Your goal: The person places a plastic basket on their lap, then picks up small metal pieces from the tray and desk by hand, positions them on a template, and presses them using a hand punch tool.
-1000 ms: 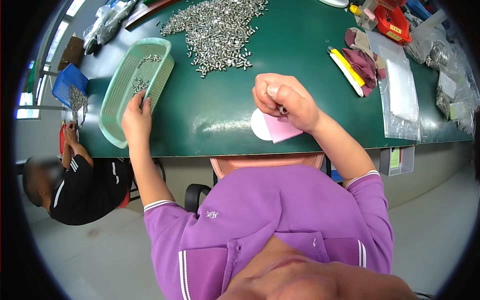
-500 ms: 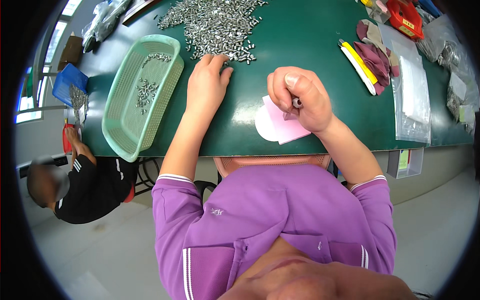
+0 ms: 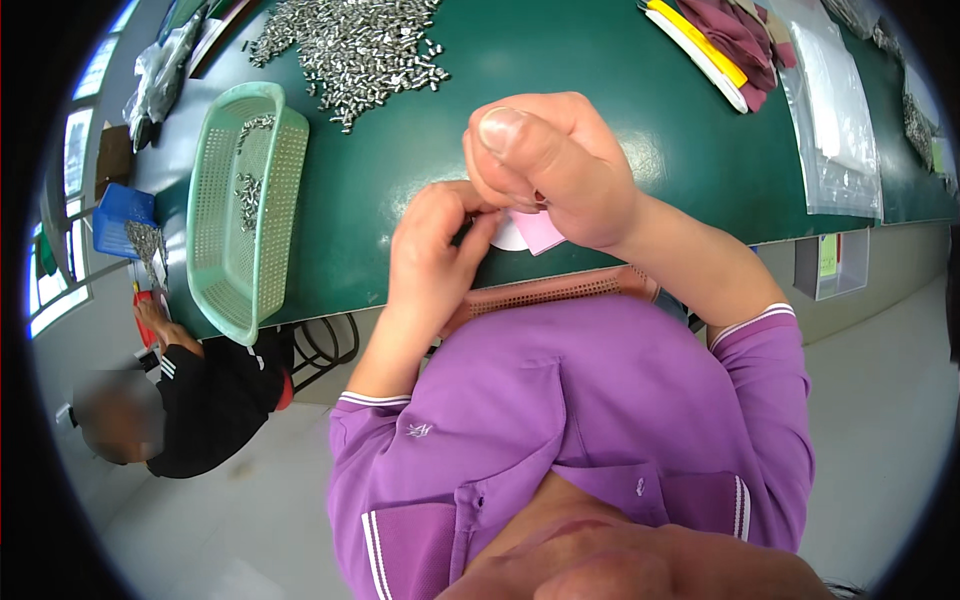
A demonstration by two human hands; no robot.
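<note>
My right hand (image 3: 560, 170) is closed, the thumb laid over curled fingers, above the table. Only a small glint of a metal part (image 3: 541, 200) shows at the lower edge of that fist. Beside it, to the left, my left hand (image 3: 435, 240) has its thumb and forefinger drawn together in a pinch. Whatever lies between those fingertips is too small to make out. Under the hands are a pink paper square (image 3: 540, 233) and a white round piece (image 3: 508, 236), both partly covered. A pile of small silver metal cylinders (image 3: 365, 55) spreads over the far left of the green table (image 3: 600, 50).
A green plastic basket (image 3: 202, 255) with some metal cylinders stands at left. At right lie a yellow-and-white tool (image 3: 705, 55), maroon cloth (image 3: 735, 40) and clear plastic bags (image 3: 840, 130). A pink basket (image 3: 560, 287) sits below the table edge. Another person (image 3: 220, 405) sits at left.
My left hand has left the edge of the metal pile and come back beside my right fist, its fingers now pinched. The whole view has shifted, so the pile appears farther left.
</note>
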